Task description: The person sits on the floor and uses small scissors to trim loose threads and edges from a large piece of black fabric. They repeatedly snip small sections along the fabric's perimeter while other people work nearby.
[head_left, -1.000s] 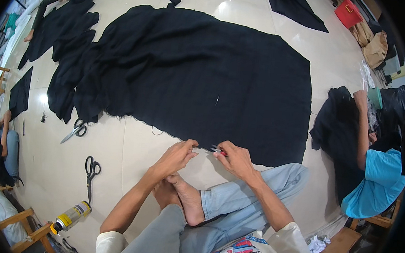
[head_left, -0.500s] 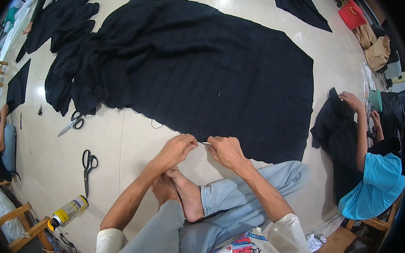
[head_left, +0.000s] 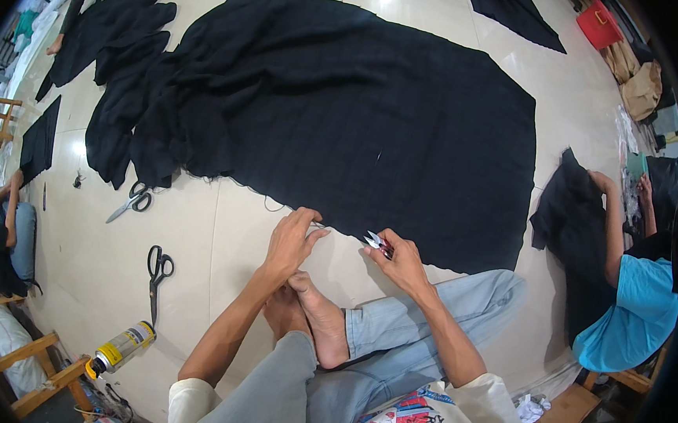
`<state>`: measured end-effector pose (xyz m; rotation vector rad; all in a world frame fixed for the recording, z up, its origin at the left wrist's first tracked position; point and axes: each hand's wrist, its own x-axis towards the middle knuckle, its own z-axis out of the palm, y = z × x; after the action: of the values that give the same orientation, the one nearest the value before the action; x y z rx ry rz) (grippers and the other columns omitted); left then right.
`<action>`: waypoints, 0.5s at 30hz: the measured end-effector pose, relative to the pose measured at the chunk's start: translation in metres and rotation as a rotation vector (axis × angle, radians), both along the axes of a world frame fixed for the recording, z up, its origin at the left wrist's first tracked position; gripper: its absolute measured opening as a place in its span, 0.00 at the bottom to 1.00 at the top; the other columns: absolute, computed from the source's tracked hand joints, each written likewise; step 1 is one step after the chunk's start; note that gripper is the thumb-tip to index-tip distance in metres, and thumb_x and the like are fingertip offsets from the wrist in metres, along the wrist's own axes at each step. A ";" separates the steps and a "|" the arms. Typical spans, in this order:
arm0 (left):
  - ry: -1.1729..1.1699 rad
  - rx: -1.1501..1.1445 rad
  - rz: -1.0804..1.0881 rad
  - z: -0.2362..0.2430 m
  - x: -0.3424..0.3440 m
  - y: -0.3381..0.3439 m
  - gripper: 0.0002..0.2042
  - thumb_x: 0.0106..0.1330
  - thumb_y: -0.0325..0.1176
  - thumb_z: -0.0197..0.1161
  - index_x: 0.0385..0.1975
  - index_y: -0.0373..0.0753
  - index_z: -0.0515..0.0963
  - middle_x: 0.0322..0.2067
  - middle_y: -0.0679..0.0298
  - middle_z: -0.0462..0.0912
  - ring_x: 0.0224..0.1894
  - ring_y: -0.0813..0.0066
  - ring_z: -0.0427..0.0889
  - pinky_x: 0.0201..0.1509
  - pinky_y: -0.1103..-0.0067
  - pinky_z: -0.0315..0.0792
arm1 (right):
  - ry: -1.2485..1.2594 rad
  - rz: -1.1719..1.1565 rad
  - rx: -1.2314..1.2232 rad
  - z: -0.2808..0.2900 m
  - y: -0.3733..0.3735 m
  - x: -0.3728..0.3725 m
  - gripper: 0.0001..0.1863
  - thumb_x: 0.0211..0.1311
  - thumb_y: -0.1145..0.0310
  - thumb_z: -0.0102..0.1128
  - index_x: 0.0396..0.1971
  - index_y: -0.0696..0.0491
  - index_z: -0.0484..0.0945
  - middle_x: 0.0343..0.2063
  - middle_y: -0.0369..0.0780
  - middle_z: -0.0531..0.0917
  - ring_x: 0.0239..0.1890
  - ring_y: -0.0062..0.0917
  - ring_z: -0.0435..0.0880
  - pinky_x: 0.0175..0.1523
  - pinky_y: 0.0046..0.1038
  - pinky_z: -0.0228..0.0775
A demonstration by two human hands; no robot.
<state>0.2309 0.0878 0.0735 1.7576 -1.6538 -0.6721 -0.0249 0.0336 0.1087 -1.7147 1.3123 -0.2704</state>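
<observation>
Black cloth (head_left: pixel 353 118), near edge pinched by the left hand (head_left: pixel 293 241), shares the floor (head_left: pixel 232 275) with scissors (head_left: pixel 157 274) and yellow-labelled bottle (head_left: pixel 124 346); right hand (head_left: pixel 403 265) grips snips (head_left: pixel 380 245).

Bright light — glare on the floor (head_left: pixel 185 220) — edges bowed, corners black.

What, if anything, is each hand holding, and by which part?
Right hand: small snips, by the red handles. Left hand: at the near edge of the black cloth; can't tell if it's pinching it.

A textile workshop, shown by black cloth (head_left: pixel 345 125), scissors (head_left: pixel 154 285) and co-workers (head_left: pixel 631 310) around the floor (head_left: pixel 84 256)
</observation>
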 end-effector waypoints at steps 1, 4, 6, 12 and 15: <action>-0.012 -0.021 -0.019 -0.003 0.001 -0.001 0.13 0.63 0.32 0.73 0.43 0.36 0.80 0.33 0.59 0.78 0.34 0.59 0.78 0.42 0.66 0.74 | -0.007 -0.002 -0.007 0.001 0.000 0.002 0.17 0.64 0.58 0.73 0.34 0.57 0.80 0.19 0.41 0.80 0.21 0.30 0.78 0.32 0.35 0.68; -0.043 -0.065 -0.069 -0.007 0.003 -0.002 0.08 0.65 0.29 0.71 0.39 0.36 0.79 0.33 0.58 0.79 0.36 0.56 0.80 0.43 0.64 0.75 | -0.009 -0.018 0.009 0.001 0.000 0.004 0.16 0.64 0.59 0.73 0.35 0.58 0.81 0.19 0.41 0.80 0.21 0.29 0.78 0.32 0.34 0.68; -0.057 -0.071 -0.091 -0.001 0.003 -0.003 0.07 0.66 0.27 0.69 0.38 0.35 0.79 0.34 0.58 0.80 0.38 0.55 0.81 0.44 0.62 0.75 | -0.024 -0.035 0.032 0.002 0.000 0.005 0.16 0.65 0.59 0.72 0.36 0.58 0.81 0.20 0.42 0.81 0.22 0.28 0.78 0.32 0.34 0.69; 0.069 -0.039 -0.178 0.002 0.008 0.001 0.04 0.73 0.27 0.59 0.42 0.34 0.74 0.34 0.55 0.82 0.41 0.48 0.82 0.45 0.59 0.74 | -0.099 0.012 0.014 0.011 -0.006 0.017 0.17 0.66 0.58 0.71 0.40 0.58 0.81 0.24 0.45 0.84 0.25 0.32 0.83 0.35 0.37 0.73; 0.085 0.183 -0.152 0.012 0.005 0.006 0.05 0.76 0.28 0.55 0.44 0.35 0.71 0.36 0.52 0.82 0.42 0.45 0.82 0.47 0.58 0.74 | -0.068 0.141 -0.036 0.019 -0.014 0.030 0.18 0.68 0.58 0.69 0.43 0.58 0.79 0.28 0.49 0.86 0.31 0.43 0.88 0.38 0.42 0.77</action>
<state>0.2358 0.0942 0.0851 1.7125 -1.7254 -0.9820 0.0054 0.0193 0.1274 -1.8033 1.1380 -0.2691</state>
